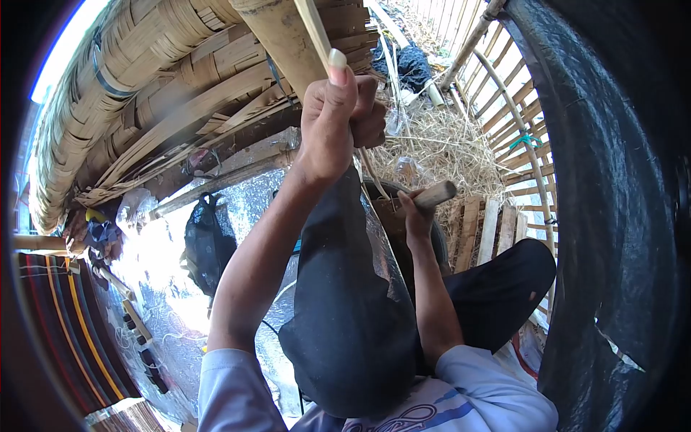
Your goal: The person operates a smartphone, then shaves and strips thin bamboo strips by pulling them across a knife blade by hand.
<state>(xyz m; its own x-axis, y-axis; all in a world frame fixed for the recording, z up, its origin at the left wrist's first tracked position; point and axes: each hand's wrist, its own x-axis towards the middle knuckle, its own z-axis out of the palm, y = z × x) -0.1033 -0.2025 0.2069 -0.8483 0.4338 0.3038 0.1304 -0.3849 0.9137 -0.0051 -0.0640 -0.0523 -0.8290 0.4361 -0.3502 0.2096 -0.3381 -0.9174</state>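
Note:
My left hand point(335, 119) is raised at the upper middle, its fingers wrapped round a pale bamboo strip point(312, 27) with the thumb pointing up along it. Below the fist, a thin length of the strip point(371, 171) curves down toward my right hand point(414, 210). That hand is closed on a tool with a thick, round wooden handle point(437, 194); its working end is hard to make out against the dark background. My bent leg in dark trousers point(345, 288) lies between my forearms. A dark round tub point(437, 245) is partly hidden behind my right hand.
Woven bamboo point(165, 65) and a thick bamboo pole point(284, 43) stand close at upper left. A slatted bamboo fence point(522, 137) and black sheeting point(597, 216) border the right. Dry straw point(453, 147) covers the ground ahead. A black bag point(207, 241) lies on silvery sheeting point(252, 198).

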